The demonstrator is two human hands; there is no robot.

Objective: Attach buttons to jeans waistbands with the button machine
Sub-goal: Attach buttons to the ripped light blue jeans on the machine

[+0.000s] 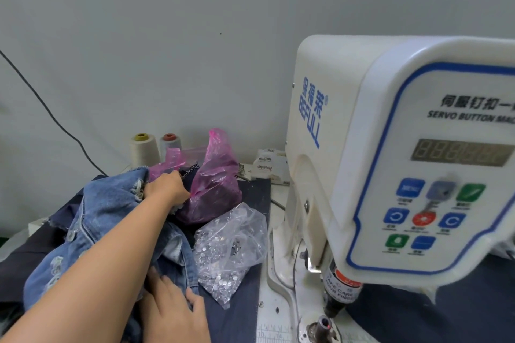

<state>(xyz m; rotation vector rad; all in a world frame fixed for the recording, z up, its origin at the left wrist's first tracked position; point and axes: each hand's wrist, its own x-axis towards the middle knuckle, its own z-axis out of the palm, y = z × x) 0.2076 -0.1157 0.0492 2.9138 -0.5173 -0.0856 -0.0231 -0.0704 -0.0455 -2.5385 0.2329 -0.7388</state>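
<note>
Reaching across the jeans (111, 220), left hand (167, 186) grips the pink bag (214, 181), probably for buttons; right hand (172, 306) rests flat, steadying denim.

Left hand (167, 186) reaches over the distressed denim (111, 228) to the pink bag (214, 186), fingers hidden. Right hand (172, 312) rests flat on denim's near edge. Clear bag of buttons (231, 250) just beside. Button machine (404, 164) to my right.
</note>
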